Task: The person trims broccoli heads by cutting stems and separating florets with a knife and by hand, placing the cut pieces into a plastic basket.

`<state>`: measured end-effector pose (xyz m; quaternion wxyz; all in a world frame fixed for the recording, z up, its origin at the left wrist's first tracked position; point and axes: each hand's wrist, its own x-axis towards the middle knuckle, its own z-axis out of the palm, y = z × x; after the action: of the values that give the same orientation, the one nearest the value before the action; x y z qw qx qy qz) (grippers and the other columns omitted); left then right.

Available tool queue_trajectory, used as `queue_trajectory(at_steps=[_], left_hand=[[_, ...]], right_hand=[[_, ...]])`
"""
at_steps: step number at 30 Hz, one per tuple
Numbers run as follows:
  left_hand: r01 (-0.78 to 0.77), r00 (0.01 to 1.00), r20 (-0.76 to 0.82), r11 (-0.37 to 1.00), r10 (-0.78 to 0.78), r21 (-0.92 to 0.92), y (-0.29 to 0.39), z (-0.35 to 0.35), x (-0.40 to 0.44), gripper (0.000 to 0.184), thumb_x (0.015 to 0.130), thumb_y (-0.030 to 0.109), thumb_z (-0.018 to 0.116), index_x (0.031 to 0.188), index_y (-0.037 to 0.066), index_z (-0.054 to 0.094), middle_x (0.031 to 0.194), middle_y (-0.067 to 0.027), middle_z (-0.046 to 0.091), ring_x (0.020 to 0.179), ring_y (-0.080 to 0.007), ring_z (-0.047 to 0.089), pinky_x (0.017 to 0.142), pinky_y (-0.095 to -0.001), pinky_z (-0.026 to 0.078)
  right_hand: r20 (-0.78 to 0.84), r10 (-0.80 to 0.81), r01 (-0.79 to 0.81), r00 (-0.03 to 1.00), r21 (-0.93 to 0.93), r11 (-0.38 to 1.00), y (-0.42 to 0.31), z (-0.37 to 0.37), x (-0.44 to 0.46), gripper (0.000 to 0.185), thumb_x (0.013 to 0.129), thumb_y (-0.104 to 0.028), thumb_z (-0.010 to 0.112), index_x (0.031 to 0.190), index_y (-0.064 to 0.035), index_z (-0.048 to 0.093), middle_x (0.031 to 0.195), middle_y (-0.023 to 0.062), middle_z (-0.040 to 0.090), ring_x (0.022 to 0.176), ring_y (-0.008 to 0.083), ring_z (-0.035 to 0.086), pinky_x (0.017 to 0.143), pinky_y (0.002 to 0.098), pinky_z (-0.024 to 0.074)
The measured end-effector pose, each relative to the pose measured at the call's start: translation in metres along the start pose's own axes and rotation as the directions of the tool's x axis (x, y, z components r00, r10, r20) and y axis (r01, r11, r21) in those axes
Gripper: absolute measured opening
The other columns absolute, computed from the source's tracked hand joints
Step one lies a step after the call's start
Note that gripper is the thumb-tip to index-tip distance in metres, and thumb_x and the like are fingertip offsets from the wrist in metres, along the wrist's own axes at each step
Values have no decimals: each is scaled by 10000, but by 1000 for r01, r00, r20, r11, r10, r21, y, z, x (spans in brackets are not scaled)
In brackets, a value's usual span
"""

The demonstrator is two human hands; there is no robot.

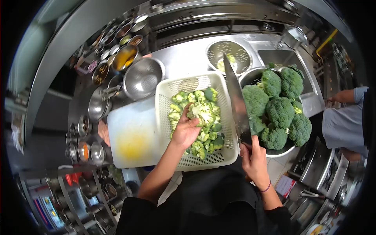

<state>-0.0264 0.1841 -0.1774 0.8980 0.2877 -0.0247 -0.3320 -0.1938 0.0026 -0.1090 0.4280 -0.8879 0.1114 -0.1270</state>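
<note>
My left hand (185, 131) is closed around a partly cut broccoli head (203, 112), its pale cut stems facing up. It is held over a white perforated basket (162, 88) in which several cut broccoli florets (199, 150) lie. In my right hand (253, 162) is the handle of a large kitchen knife (238, 103). The blade points away from me, above the basket's right rim and apart from the broccoli. Right of the knife, several whole broccoli heads (280, 111) are heaped in a big metal bowl (279, 153).
A white cutting board (131, 121) with a yellow stain lies left of the basket. Behind stand a colander (241, 49) with pale pieces inside and a metal bowl (144, 80). A sink (274, 58) is at the back right. Another person (344, 125) stands at the right.
</note>
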Motion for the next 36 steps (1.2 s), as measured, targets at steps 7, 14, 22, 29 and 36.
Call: queue_trajectory(at_steps=[7, 14, 22, 29, 36], left_hand=[[-315, 883, -53, 673, 466, 669, 35, -25, -40, 666, 680, -232, 612, 1269, 43, 467, 1234, -117, 547, 1162, -216, 525, 980, -351, 449], [-391, 606, 396, -174, 690, 904, 61, -50, -59, 421, 738, -162, 612, 1029, 52, 396, 1111, -154, 460, 978, -222, 486, 886, -326, 432], [-423, 709, 403, -108, 579, 900, 60, -48, -65, 539, 549, -199, 469, 1015, 69, 421, 1098, -147, 433, 1049, -301, 443, 970, -388, 370], [-464, 801, 462, -95, 381, 881, 48, -49, -66, 510, 492, -179, 411, 939, 68, 422, 1035, -134, 453, 984, -317, 432, 875, -396, 375], [-521, 785, 590, -313, 191, 794, 56, -48, -56, 456, 520, -163, 472, 912, 71, 462, 1002, -110, 502, 934, -327, 461, 830, -404, 370]], right_hand=[[375, -24, 95, 927, -174, 980, -27, 2, 6, 225, 863, -33, 623, 1030, -10, 474, 666, 227, 621, 619, 439, 613, 546, 489, 456], [642, -6, 247, 766, -286, 926, -29, -4, -6, 184, 865, -75, 612, 991, -32, 485, 661, 173, 617, 567, 404, 601, 523, 478, 464], [651, -58, 367, 757, -350, 862, -22, -14, 0, 149, 846, -52, 582, 955, -41, 481, 622, 128, 598, 515, 351, 595, 492, 424, 456], [727, 30, 379, 686, -391, 839, -15, -31, 9, 254, 752, -24, 594, 985, -34, 493, 554, 149, 588, 528, 352, 619, 500, 445, 462], [813, 7, 280, 582, -208, 937, -3, -8, 46, 278, 807, -44, 598, 1052, 25, 486, 652, 233, 618, 690, 446, 631, 640, 523, 483]])
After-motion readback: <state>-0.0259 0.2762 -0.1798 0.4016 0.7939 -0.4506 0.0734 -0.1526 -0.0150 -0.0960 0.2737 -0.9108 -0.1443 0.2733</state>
